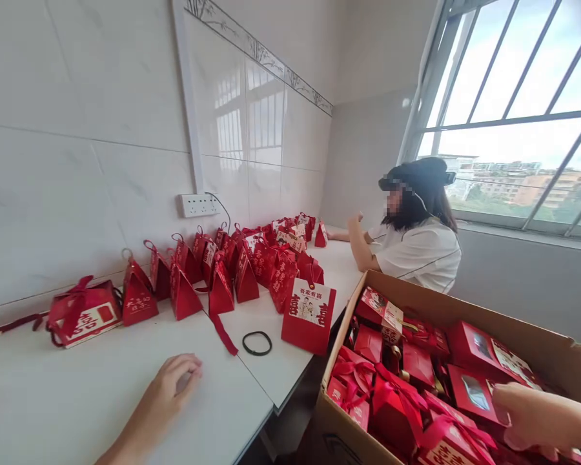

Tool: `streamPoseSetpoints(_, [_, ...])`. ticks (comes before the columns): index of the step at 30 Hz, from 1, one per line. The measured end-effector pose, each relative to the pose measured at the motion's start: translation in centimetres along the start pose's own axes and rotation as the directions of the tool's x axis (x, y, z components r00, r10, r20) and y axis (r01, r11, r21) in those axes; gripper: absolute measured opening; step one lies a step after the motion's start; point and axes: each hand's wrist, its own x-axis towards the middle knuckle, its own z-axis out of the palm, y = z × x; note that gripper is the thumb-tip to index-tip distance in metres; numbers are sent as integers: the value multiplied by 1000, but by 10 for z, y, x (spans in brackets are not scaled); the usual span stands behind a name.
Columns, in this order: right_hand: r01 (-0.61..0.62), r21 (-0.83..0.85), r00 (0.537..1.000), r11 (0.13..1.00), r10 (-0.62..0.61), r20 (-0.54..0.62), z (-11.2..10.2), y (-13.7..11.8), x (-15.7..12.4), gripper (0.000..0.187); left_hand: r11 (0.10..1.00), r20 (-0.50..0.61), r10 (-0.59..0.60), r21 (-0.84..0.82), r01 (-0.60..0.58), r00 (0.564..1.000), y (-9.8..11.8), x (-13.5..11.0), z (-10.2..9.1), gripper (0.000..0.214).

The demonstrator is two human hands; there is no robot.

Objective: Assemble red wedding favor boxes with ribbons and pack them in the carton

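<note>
My left hand (172, 386) is over the white table, its fingers loosely bent with a gap inside the thumb, and nothing in it. My right hand (530, 410) reaches into a cardboard box (341, 436), its bent fingers against a red gift box with a clear window (472, 391); some fingertips are hidden. Packed around it are several more red gift boxes, some with bright ribbon bows (404, 391). On the table, a red gift box with a printed couple (310, 316) stands upright near the edge, beside a black elastic band (257, 343).
Rows of red triangular gift boxes (186, 287) line the wall, with a ribbon-tied box (87, 313) at the left end. A red ribbon (224, 336) trails over the table (213, 400). Across the table sits a person in a white shirt (419, 255), by a barred window.
</note>
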Motion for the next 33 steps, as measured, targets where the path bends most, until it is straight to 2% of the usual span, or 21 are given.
streamPoseSetpoints(1, [51,-36,998,998,-49,45,-4,-25,3,13,1000,-1,20,-5,-20,1000,3,-1,-1,31])
streamPoseSetpoints(2, [153,-133,971,979,-124,203,-8,-53,3,15,999,2,43,-8,-43,999,5,-3,-2,31])
streamPoseSetpoints(3, [303,-162,928,939,-252,274,-9,-85,0,6,998,7,68,-11,-68,998,8,-4,-3,30])
streamPoseSetpoints(5, [475,-149,857,867,-418,303,-3,-150,-12,18,989,-7,144,-12,-144,990,11,-5,-4,27])
streamPoseSetpoints(6, [568,-108,792,816,-506,342,4,-182,-20,22,979,-34,206,-9,-206,978,13,-6,-4,25])
streamPoseSetpoints(9, [760,138,573,635,-756,316,47,-261,-41,19,906,-143,421,34,-421,895,19,-9,-1,20])
streamPoseSetpoints(10, [774,241,518,586,-804,292,67,-283,-46,16,886,-163,464,51,-462,871,21,-10,0,19])
streamPoseSetpoints(11, [763,351,497,544,-839,219,89,-304,-49,11,876,-174,482,69,-478,859,23,-12,2,18])
streamPoseSetpoints(12, [714,474,526,515,-841,121,112,-324,-51,10,869,-182,495,89,-487,849,24,-14,4,17])
streamPoseSetpoints(13, [636,599,590,487,-807,31,135,-344,-53,14,859,-191,511,112,-499,838,25,-17,6,16])
streamPoseSetpoints(14, [598,654,621,465,-784,-10,159,-363,-55,19,849,-198,528,137,-510,826,24,-19,7,14])
streamPoseSetpoints(17, [502,758,691,416,-720,-62,226,-418,-67,28,818,-204,572,204,-537,794,14,-31,1,10])
streamPoseSetpoints(19, [442,802,721,402,-691,-50,264,-445,-79,28,820,-233,568,242,-519,789,1,-43,-11,10])
streamPoseSetpoints(22, [381,824,712,419,-701,28,306,-463,-93,29,863,-336,497,282,-418,800,-29,-64,-41,9])
streamPoseSetpoints(25, [348,811,669,471,-730,137,330,-461,-96,29,943,-530,313,274,-191,788,-69,-77,-76,8])
streamPoseSetpoints(26, [339,804,658,488,-734,168,334,-459,-94,28,966,-615,220,246,-81,757,-84,-78,-87,14])
streamPoseSetpoints(27, [333,798,649,502,-736,193,337,-457,-91,28,979,-701,115,201,40,704,-98,-78,-98,22])
streamPoseSetpoints(28, [329,792,642,514,-737,211,338,-456,-89,29,977,-779,3,136,163,627,-111,-76,-109,31])
streamPoseSetpoints(30, [329,782,626,529,-742,239,340,-455,-85,29,926,-878,-206,-33,377,431,-133,-71,-127,53])
streamPoseSetpoints(32, [337,773,610,537,-750,255,340,-456,-84,28,837,-894,-367,-197,511,256,-147,-65,-140,75])
streamPoseSetpoints(33, [344,768,604,540,-754,260,340,-457,-84,28,793,-882,-427,-260,551,198,-151,-62,-146,85])
